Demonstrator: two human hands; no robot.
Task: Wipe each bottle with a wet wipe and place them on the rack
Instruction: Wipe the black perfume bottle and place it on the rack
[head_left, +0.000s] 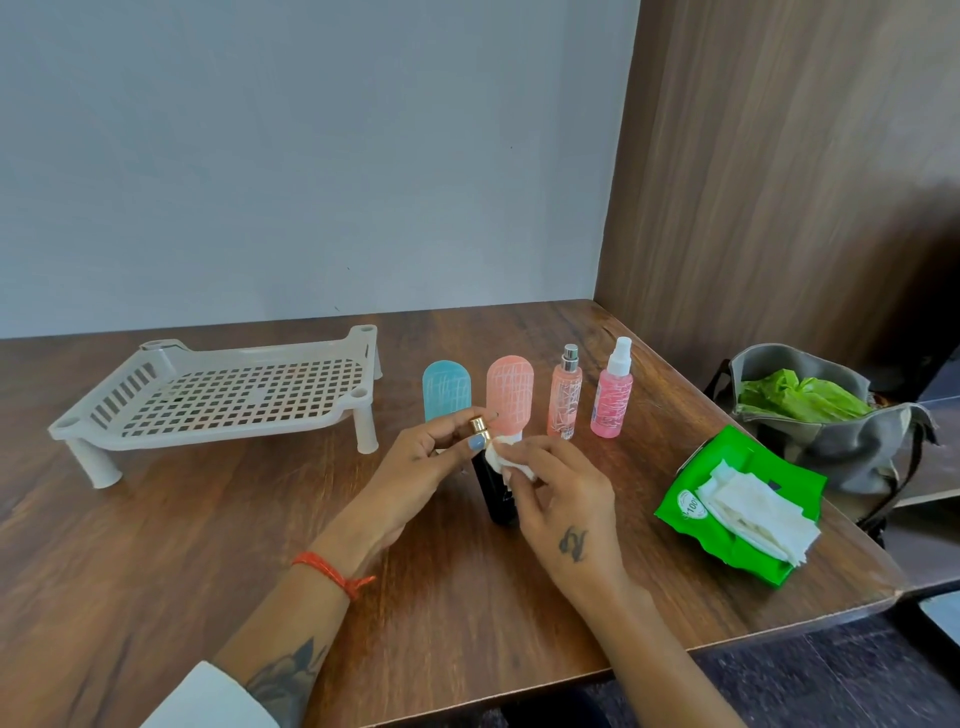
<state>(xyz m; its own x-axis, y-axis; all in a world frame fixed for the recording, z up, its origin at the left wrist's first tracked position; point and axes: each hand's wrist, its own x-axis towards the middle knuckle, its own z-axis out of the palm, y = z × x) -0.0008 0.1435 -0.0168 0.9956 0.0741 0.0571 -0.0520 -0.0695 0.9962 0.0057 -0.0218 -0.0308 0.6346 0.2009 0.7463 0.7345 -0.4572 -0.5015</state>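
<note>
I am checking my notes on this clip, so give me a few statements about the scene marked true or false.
1. The rack holds no bottles. True.
2. The left hand holds the black bottle near its gold cap. True.
3. The right hand is empty. False: it pinches a wet wipe against the bottle.
4. The wipes pack lies left of the rack. False: it lies far right, beside the grey bag.

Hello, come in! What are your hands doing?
Left hand holds black bottle by gold cap. Right hand rubbing it with wipe. Rack empty. Nothing blocking.
</note>
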